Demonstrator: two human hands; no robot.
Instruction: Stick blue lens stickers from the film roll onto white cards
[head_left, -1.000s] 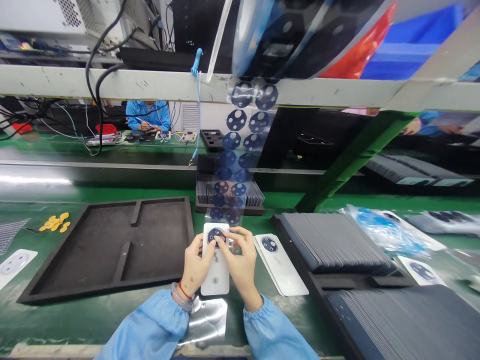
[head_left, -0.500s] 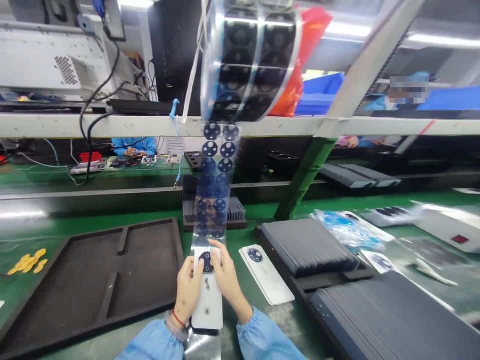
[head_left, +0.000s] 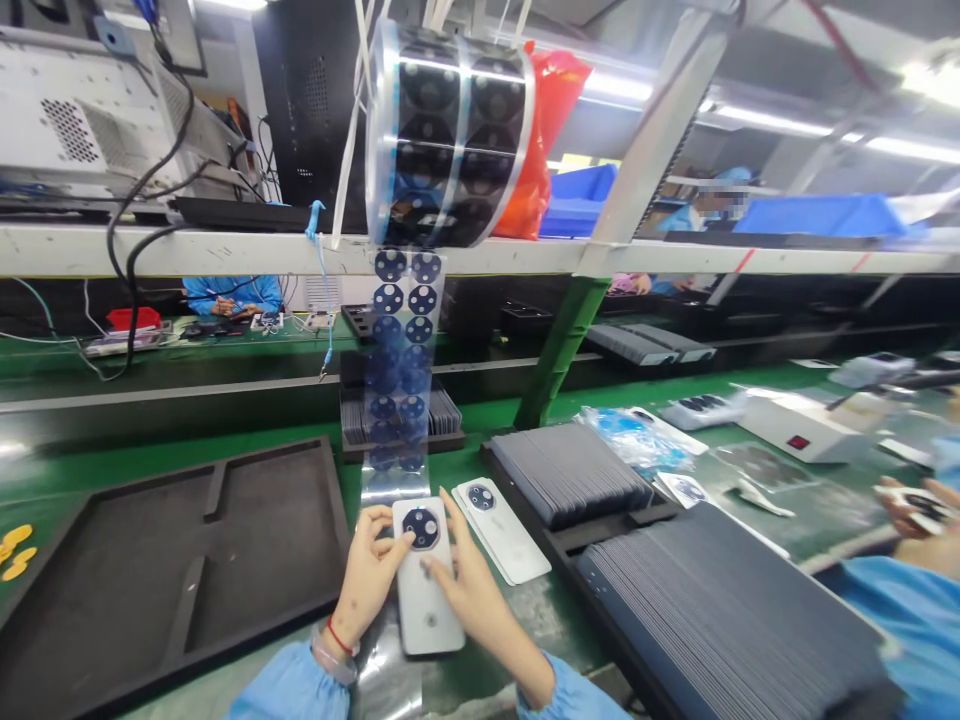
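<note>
A white phone back cover [head_left: 430, 625] with a dark round camera sticker [head_left: 420, 527] near its top lies between my hands, over a clear film strip. My left hand [head_left: 373, 565] grips its left side, the thumb reaching onto the sticker's lower left. My right hand [head_left: 472, 590] holds the right edge, with the thumb across the cover below the sticker. The film strip [head_left: 400, 330] carries two columns of dark round stickers and hangs from a big roll [head_left: 450, 130]. Just right of my right hand rest more white back covers [head_left: 517, 545], stacked and slightly fanned.
A black tray [head_left: 262, 560] lies at left beside yellow discs [head_left: 16, 550]. Right of my hands, a black rack holds grey sheets [head_left: 720, 600]. A clear-and-blue plastic bag [head_left: 634, 440] sits behind it. At far right, a co-worker's hand [head_left: 919, 515] holds a similar piece.
The view has swung right, bringing a co-worker's hands in. My right thumb has moved off the sticker, down onto the cover; my left thumb stays at its edge. The cover has turned slightly.
</note>
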